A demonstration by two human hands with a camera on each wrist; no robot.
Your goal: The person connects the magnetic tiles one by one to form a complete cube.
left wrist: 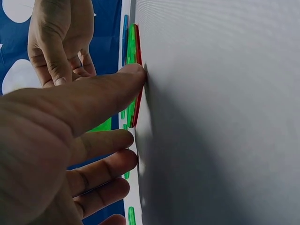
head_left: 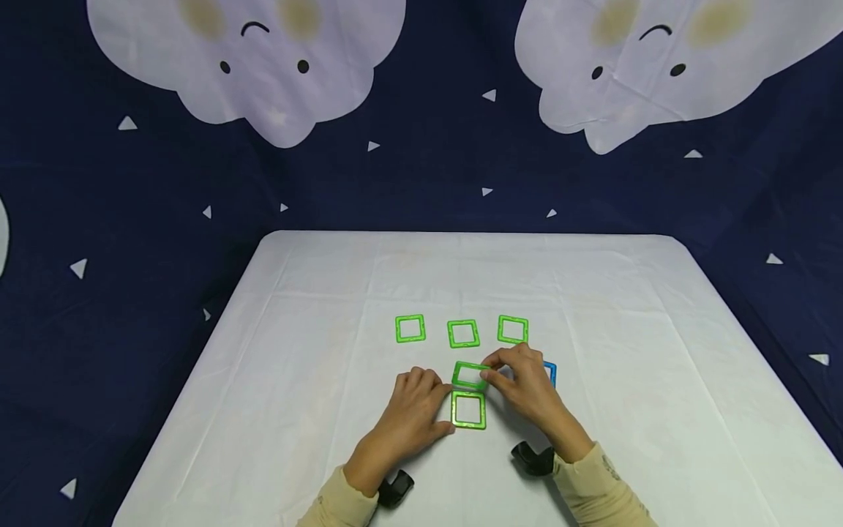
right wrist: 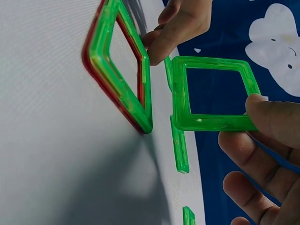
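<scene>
My right hand (head_left: 530, 384) pinches a green square magnetic tile (right wrist: 180, 93) by one corner, between thumb and fingers. The tile is raised at a tilt, just beyond a second green square tile (head_left: 468, 425) on the table. In the right wrist view a red tile (right wrist: 115, 113) lies directly beneath that second green one. My left hand (head_left: 410, 411) rests beside this pair, thumb and index finger touching its left side. Its other fingers are extended, as the left wrist view shows.
Three more green square tiles, left (head_left: 410, 339), middle (head_left: 464, 345) and right (head_left: 512, 341), lie in a row farther back. A blue tile (head_left: 553, 375) is partly hidden behind my right hand. Black wrist-worn devices (head_left: 533, 461) hang below both wrists over the white table (head_left: 296, 351).
</scene>
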